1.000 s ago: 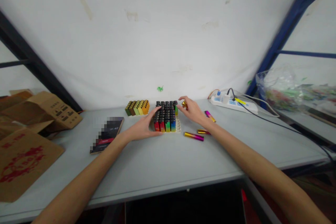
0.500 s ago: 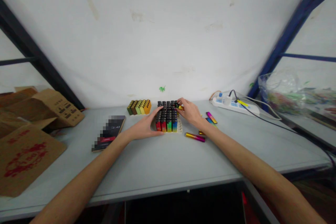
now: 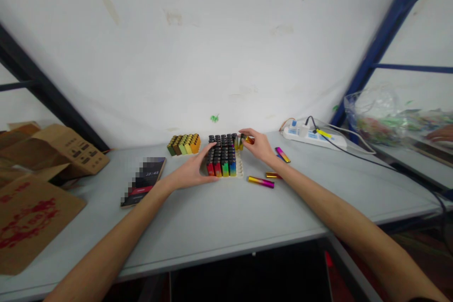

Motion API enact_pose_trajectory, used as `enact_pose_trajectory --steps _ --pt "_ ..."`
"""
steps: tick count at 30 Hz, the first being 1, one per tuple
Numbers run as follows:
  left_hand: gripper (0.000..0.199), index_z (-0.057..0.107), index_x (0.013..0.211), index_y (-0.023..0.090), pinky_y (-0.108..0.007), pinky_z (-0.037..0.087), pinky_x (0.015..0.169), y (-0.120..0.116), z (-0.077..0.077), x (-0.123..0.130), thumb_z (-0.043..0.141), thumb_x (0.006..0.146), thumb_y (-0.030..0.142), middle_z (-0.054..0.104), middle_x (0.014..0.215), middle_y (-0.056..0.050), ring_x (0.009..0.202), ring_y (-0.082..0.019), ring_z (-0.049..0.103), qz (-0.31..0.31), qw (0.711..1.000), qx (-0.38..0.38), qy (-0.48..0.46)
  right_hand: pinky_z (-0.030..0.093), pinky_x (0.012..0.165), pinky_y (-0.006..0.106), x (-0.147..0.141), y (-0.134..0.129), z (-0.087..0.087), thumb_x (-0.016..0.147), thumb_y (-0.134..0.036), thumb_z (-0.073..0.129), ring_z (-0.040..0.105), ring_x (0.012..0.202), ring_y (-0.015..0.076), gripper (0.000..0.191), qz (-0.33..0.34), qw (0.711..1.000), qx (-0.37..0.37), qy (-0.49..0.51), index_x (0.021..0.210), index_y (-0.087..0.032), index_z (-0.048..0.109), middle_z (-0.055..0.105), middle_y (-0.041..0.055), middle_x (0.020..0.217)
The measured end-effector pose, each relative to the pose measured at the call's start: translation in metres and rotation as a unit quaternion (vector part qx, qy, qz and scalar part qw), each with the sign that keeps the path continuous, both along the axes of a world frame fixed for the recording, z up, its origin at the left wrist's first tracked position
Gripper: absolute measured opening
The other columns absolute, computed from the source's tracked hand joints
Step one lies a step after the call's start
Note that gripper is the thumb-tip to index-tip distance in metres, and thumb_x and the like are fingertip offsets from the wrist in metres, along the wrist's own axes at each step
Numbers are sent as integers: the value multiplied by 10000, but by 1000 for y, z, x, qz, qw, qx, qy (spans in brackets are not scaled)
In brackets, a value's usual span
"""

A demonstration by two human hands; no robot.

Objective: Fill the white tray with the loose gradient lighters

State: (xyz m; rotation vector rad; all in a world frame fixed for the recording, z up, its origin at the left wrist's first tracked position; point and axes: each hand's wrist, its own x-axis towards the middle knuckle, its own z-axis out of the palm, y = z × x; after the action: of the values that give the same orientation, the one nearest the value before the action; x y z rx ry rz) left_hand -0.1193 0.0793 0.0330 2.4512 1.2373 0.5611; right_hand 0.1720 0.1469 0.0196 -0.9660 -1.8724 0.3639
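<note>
Black-topped lighters [image 3: 221,153] with red, green and blue bodies stand upright in close rows in a white tray [image 3: 240,170]. My left hand [image 3: 193,168] curves around the left side of this block, thumb at the front and fingers farther back. At the tray's back right corner, my right hand [image 3: 257,144] pinches a shiny gold lighter [image 3: 249,140], partly covered by the fingers. A yellowish one stands just left of those fingertips. Shiny yellow-and-purple pieces [image 3: 261,181] lie loose near my right forearm, and a gold one [image 3: 273,175] is partly behind it.
A second block of green, brown and yellow lighters [image 3: 184,144] stands at the back left. Nearby lies a phone [image 3: 146,179]. Cardboard boxes [image 3: 38,212] fill the left side. On the right are a power strip [image 3: 314,138] with cables and a clear plastic bag [image 3: 375,108].
My right hand has turned slightly at the tray's back right corner, and the gold lighter's angle differs. My left hand keeps its place on the block. The whole view has shifted a little.
</note>
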Motion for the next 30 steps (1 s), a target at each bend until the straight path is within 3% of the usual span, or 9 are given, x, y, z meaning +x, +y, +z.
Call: enact_pose_trajectory --steps 5,9,13,17,22,30 --pt "1130 107 1645 263 -452 327 1237 -1 3 1 758 796 627 305 1679 -118 1499 -335 395 -1 1000 -5 9 518 763 320 4 -4 -3 922 -277 636 656 713 172 277 -11 999 -22 -20 1184 -187 644 793 60 1036" --pt "1137 98 1646 262 -457 314 1242 -1 4 2 763 795 618 285 1686 -127 1504 -335 385 -2 1000 -11 6 503 753 319 10 -3 -2 931 -322 650 648 749 189 217 -27 999 -22 -41 1081 -180 714 779 52 942" --pt "1140 100 1646 272 -467 319 1236 -1 4 1 761 790 631 294 1683 -124 1497 -343 393 -1 1000 -11 6 513 804 331 14 2 -3 936 -311 653 674 867 208 206 -17 999 2 -47 1080 -190 737 770 75 1018" --pt "1141 103 1647 243 -451 315 1239 0 3 1 762 795 619 307 1675 -140 1491 -335 405 0 1000 -10 7 517 810 332 15 4 -3 934 -330 680 674 827 207 219 -23 998 44 -46 1079 -180 750 770 89 989" --pt "1142 84 1647 282 -463 299 1245 0 1 0 757 793 633 298 1681 -114 1505 -331 383 1 1000 -11 8 528 815 323 12 -1 -2 949 -393 670 685 818 204 261 -17 997 70 -16 1086 -186 751 782 89 1032" --pt "1123 92 1643 289 -449 322 1235 0 1 0 754 798 621 310 1678 -106 1490 -324 409 -2 1000 -8 3 518 799 309 7 -4 -4 957 -305 670 689 845 204 173 14 994 83 -64 1070 -185 723 763 74 997"
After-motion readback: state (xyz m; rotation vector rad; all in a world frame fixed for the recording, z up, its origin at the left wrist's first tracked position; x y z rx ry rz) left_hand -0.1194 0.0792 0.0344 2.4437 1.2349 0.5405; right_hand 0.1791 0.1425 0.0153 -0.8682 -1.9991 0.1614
